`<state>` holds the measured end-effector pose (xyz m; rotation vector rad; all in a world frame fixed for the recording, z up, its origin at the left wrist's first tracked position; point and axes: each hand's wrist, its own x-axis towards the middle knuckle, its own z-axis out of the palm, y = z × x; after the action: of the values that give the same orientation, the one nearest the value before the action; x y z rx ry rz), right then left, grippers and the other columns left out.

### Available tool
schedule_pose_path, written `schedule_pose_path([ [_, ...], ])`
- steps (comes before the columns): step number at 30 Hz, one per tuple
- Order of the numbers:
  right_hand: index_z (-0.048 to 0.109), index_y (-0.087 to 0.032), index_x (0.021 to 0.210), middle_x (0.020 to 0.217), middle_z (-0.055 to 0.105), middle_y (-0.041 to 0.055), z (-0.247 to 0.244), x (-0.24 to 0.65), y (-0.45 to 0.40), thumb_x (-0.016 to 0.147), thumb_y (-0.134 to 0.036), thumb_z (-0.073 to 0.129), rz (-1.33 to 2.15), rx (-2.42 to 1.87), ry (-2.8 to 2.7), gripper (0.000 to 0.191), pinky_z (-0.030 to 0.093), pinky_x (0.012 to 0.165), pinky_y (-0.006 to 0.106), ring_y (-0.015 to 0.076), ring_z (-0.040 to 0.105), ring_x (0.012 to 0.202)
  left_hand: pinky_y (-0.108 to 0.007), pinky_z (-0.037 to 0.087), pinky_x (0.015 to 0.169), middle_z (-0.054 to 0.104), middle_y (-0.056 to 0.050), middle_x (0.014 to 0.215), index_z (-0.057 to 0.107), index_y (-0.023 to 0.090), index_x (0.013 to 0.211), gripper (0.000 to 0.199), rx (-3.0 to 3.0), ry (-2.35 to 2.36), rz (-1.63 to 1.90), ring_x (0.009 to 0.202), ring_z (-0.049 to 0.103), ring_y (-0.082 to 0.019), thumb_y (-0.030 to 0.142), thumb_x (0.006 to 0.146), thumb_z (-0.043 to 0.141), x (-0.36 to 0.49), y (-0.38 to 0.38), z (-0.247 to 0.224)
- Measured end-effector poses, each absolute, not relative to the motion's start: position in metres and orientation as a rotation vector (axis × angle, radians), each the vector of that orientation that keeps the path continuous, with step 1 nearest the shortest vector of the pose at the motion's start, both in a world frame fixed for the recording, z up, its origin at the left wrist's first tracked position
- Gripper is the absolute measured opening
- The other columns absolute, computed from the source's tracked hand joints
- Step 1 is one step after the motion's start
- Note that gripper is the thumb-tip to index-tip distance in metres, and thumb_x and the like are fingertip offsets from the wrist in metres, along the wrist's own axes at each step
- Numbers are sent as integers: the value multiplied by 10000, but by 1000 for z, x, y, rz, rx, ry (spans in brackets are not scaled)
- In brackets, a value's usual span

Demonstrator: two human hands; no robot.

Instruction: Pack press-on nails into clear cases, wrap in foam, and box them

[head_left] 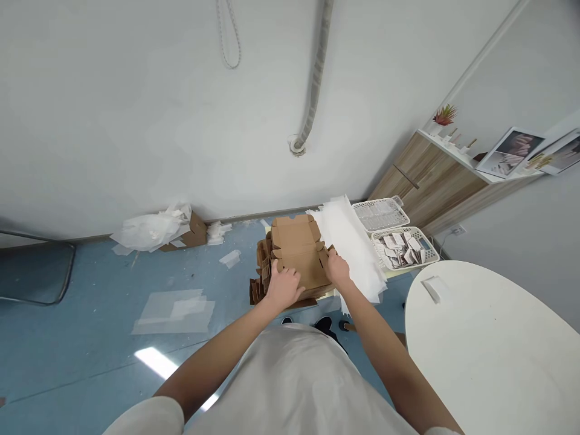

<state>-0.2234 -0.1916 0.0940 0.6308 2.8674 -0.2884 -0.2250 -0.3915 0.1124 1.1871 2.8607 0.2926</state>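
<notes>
Unfolded brown cardboard (296,237) lies on top of a stack of similar flat pieces in front of me. On its near left part rests my left hand (284,286), fingers apart and pointing right across the board. My right hand (338,268) is closed on the raised right flap of the same cardboard. More folded cardboard edges (260,272) jut out at the left of the stack. Right beside it lies a pile of white sheets (351,241).
Two white baskets, one (381,214) behind another (421,234) holding small white pieces, stand right of the sheets. A round white table (489,338) is at the near right, a wooden cabinet (430,181) behind. A carton (194,232) with plastic sits left by the wall.
</notes>
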Motion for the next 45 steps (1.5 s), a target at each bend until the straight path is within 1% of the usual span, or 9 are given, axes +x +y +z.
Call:
schedule_pose_path([
  [9, 406, -218, 972, 893, 603, 41, 106, -211, -168, 815, -240, 364, -1160, 824, 2719, 164, 453, 591, 255, 151, 587, 716, -436, 288, 861, 629, -79, 833, 613, 156, 780, 286, 1153, 2677, 309, 786, 582, -224, 409, 791, 478, -230, -369, 104],
  [15, 384, -216, 1014, 904, 605, 50, 113, -209, -161, 815, -261, 371, -1537, 960, 2483, 205, 491, 487, 240, 117, 580, 580, -342, 333, 747, 626, -81, 853, 624, 175, 794, 307, 1344, 2563, 390, 790, 584, -201, 363, 852, 389, -230, -373, 95],
  [20, 363, -197, 1105, 907, 627, 54, 117, -205, -160, 834, -237, 335, -1371, 880, 2599, 275, 509, 563, 278, 139, 604, 656, -340, 336, 710, 626, -95, 844, 623, 161, 788, 297, 1351, 2572, 405, 784, 591, -203, 291, 873, 369, -233, -371, 91],
  [25, 432, -151, 1166, 1110, 559, 136, 134, -178, -184, 840, -169, 340, -600, 387, 3267, 340, 401, 844, 356, 220, 524, 1012, -342, 337, 701, 628, -107, 818, 609, 134, 795, 258, 1303, 2603, 355, 757, 599, -206, 223, 870, 378, -239, -368, 91],
  [29, 569, -171, 957, 848, 638, 71, 129, -157, -209, 859, -183, 339, -328, -180, 3066, 250, 364, 822, 309, 178, 568, 839, -345, 330, 715, 637, -102, 822, 610, 137, 783, 265, 1316, 2612, 348, 759, 599, -202, 220, 868, 372, -242, -368, 92],
  [31, 585, -170, 881, 804, 646, 60, 119, -152, -218, 863, -203, 353, -270, -233, 2945, 235, 331, 856, 312, 170, 576, 832, -345, 325, 718, 638, -101, 818, 609, 139, 762, 272, 1341, 2626, 347, 772, 593, -203, 214, 865, 369, -242, -369, 94],
  [36, 580, -173, 957, 894, 663, 79, 101, -149, -223, 854, -276, 404, -345, -30, 2851, 228, 280, 920, 341, 189, 572, 955, -341, 318, 736, 632, -86, 787, 605, 153, 747, 319, 1395, 2693, 388, 761, 572, -188, 228, 878, 323, -245, -374, 107],
  [39, 559, -194, 1044, 984, 654, 81, 105, -150, -210, 849, -362, 410, -658, 139, 2819, 297, 348, 867, 309, 191, 575, 976, -346, 314, 776, 624, -78, 782, 604, 163, 767, 353, 1409, 2735, 453, 760, 558, -176, 248, 891, 284, -246, -379, 118],
  [45, 544, -172, 1046, 916, 666, 81, 129, -169, -173, 804, -552, 365, -1100, 807, 2790, 485, 438, 680, 283, 195, 633, 781, -370, 278, 889, 618, -65, 777, 610, 184, 789, 347, 1444, 2732, 560, 790, 536, -168, 237, 888, 282, -237, -388, 127],
])
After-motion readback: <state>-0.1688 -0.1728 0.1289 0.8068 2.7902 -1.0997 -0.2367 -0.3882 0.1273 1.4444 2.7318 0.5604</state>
